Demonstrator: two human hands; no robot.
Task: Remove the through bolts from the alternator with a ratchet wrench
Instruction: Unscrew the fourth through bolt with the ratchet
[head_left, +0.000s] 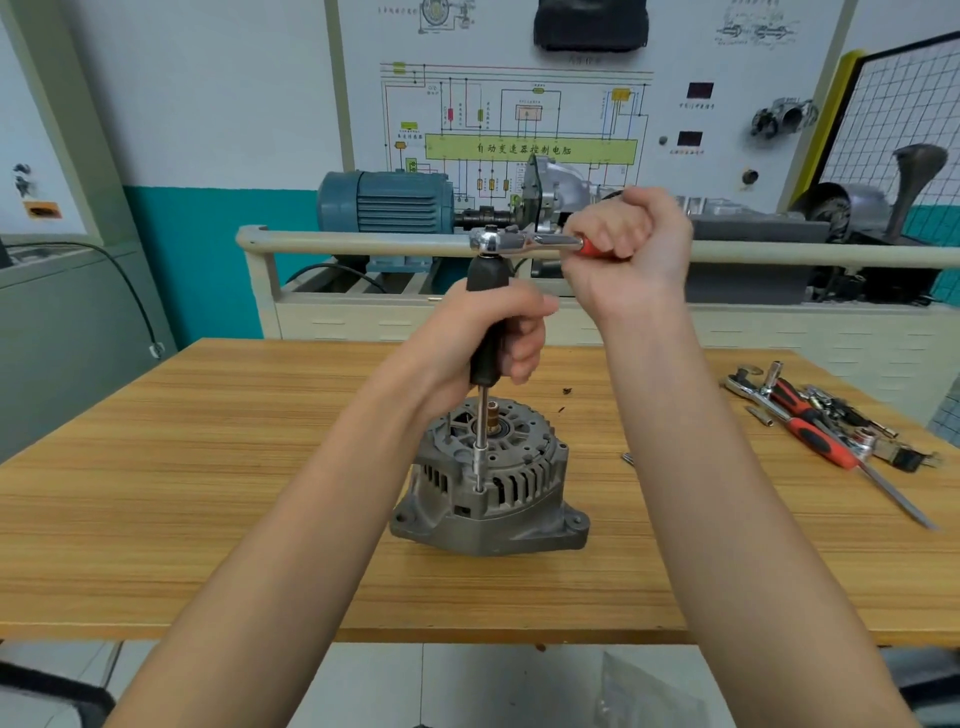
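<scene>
Nearest, my left hand (488, 332) grips the black driver handle (487, 317) upright over the alternator (488, 483); my right hand (628, 244) clamps the ratchet wrench (524, 241). Loose tools (826, 426) crowd the table's (208, 467) right edge.

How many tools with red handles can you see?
3. One is the ratchet wrench gripped by the right hand above the alternator. Two more lie in the tool pile at the table's right side; others may be hidden underneath.
</scene>
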